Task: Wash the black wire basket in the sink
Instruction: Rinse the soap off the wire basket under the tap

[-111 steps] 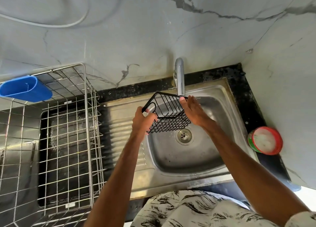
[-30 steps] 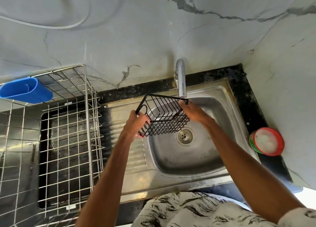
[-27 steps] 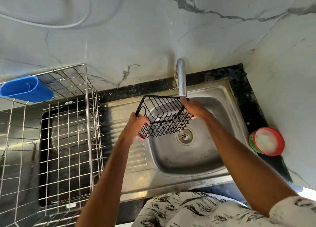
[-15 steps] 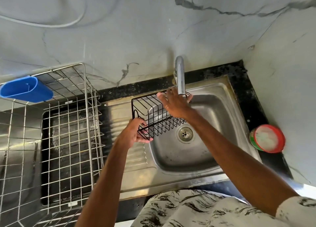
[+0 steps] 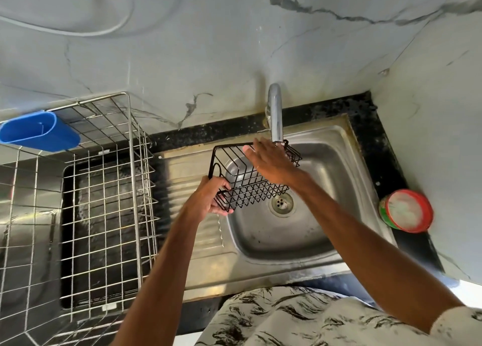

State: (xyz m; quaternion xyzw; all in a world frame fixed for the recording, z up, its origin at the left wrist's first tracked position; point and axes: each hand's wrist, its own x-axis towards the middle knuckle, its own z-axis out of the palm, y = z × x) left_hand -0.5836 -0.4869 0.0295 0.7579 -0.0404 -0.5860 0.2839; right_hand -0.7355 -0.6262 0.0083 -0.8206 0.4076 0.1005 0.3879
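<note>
My left grip (image 5: 208,199) clasps the tilted black wire basket (image 5: 247,189) over the sink (image 5: 287,241); my right grip (image 5: 271,163), fingers straight, lies across it.

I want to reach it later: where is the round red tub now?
In the head view, the round red tub sits on the black counter at the far right, beside the right rim of the sink.
</note>
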